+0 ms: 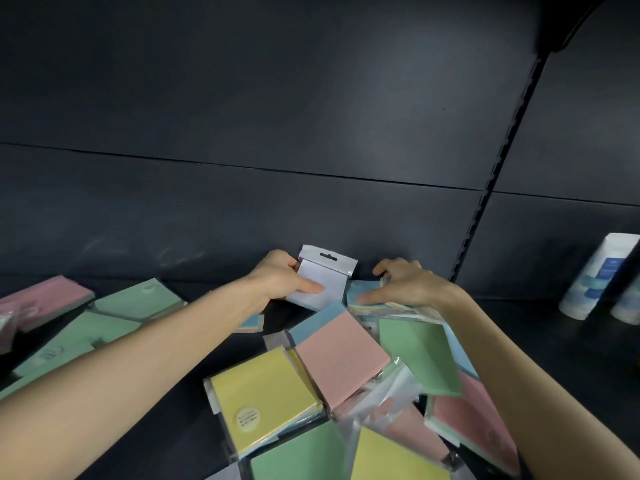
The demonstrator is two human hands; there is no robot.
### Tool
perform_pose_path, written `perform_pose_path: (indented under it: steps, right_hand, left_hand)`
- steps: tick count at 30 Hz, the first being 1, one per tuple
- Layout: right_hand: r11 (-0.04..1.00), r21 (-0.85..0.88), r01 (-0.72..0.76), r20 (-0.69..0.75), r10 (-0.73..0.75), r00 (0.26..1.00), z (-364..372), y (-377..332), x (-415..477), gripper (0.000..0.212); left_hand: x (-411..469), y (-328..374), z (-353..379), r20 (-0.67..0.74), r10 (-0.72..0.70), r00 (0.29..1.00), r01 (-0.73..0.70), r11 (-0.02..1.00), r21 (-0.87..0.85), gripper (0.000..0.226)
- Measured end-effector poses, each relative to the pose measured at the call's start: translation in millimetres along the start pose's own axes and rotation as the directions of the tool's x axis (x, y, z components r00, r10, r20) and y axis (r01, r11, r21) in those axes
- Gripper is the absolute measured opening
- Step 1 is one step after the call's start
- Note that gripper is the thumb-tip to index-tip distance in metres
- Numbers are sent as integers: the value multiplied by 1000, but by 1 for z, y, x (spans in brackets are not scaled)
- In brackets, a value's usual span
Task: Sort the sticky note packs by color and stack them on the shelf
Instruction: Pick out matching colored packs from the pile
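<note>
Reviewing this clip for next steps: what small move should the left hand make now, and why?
Probably set the pale pack down flat by the back wall: the left hand grips it tilted up, no matching pile shows, and green packs already lie grouped further left.

The dark shelf (540,344) carries loose sticky note packs. At its left end lies a pink pack (52,299). Just beside it is a green pack (138,301), overlapping another green one nearer the front. In the middle an untidy heap spreads to the front edge, with a yellow pack (263,400) at its left side and a light blue pack (363,296) near the back wall. Well apart to the right stand two white bottles (595,275).
</note>
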State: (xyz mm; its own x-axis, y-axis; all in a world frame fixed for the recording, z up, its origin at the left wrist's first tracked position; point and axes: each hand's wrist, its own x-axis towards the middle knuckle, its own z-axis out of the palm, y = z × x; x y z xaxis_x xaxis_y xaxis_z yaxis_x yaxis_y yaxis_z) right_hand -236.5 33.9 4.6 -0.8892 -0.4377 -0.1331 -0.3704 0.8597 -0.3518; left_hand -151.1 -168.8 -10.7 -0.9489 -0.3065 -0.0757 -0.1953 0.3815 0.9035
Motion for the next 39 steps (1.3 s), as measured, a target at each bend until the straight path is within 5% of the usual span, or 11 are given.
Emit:
perform_pose_path:
  steps: [6,20,24,30,39]
  right_hand:
    - [999,34,33,-66,-31,997,1,-1,3,56]
    - [941,35,336,-375,-299,877,-13,-32,-9,40]
    - [792,350,501,-320,-401,858,-11,-53,-9,23]
    - [716,425,553,-289,-471,833,5,-112,-12,15]
    - [871,253,422,-19,-431,902,56,-180,-8,33]
  left_hand:
    - [-10,4,-7,-87,67,994,-80,984,-161,38]
    - [-47,7,-44,-297,194,935,-255,950,-183,25]
    - [-60,3,-63,-361,227,904,-303,938,-168,20]
    - [-85,-14,-107,-428,258,866,-336,934,-117,19]
    - [-113,-59,-177,-377,241,894,-281,958,-55,22]
